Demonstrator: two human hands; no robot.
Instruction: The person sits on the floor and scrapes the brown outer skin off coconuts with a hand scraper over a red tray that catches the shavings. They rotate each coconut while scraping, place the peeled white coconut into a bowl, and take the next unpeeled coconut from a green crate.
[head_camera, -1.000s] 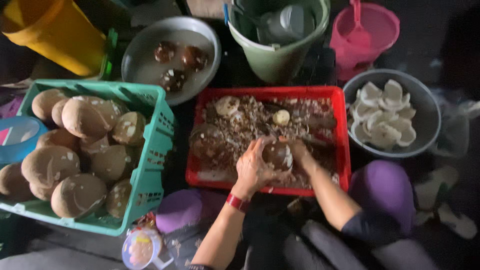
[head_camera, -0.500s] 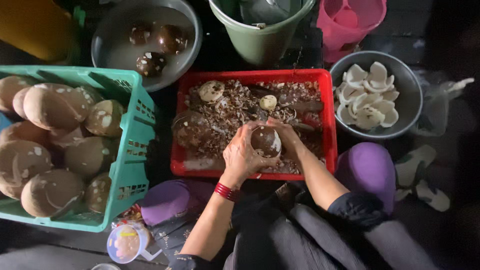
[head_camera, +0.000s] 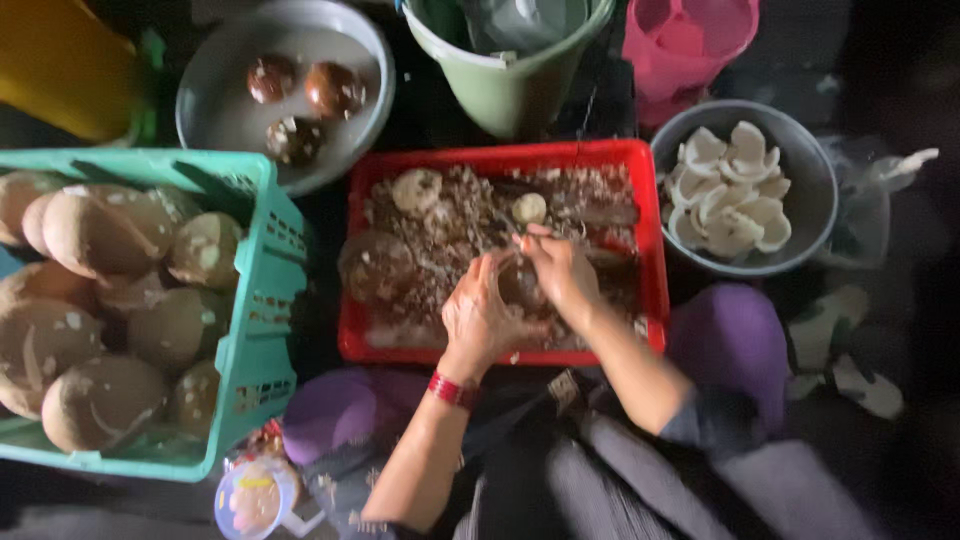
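Both hands meet over the near half of a red plastic tray (head_camera: 355, 330), cupped around a small dark brown coconut kernel (head_camera: 518, 285). The left hand (head_camera: 478, 318) curls around its left side, fingers closed on it; a red band sits at that wrist. The right hand (head_camera: 562, 272) presses on it from the far right, fingers bent. Whether it also holds a tool cannot be told.

The tray is filled with brown shell scraps, with two pale peeled pieces at its far edge. To the left stands a green slotted basket (head_camera: 262, 300) heaped with husked brown coconuts. Beyond it a grey round basin (head_camera: 215, 110) holds three dark kernels. At the far edge are a green bucket (head_camera: 500, 90), a pink container (head_camera: 690, 50) and a yellow one (head_camera: 60, 60). On the right a grey bowl (head_camera: 815, 215) holds white coconut pieces. A small printed plastic cup (head_camera: 255, 497) sits near left. The floor is dark and dim.
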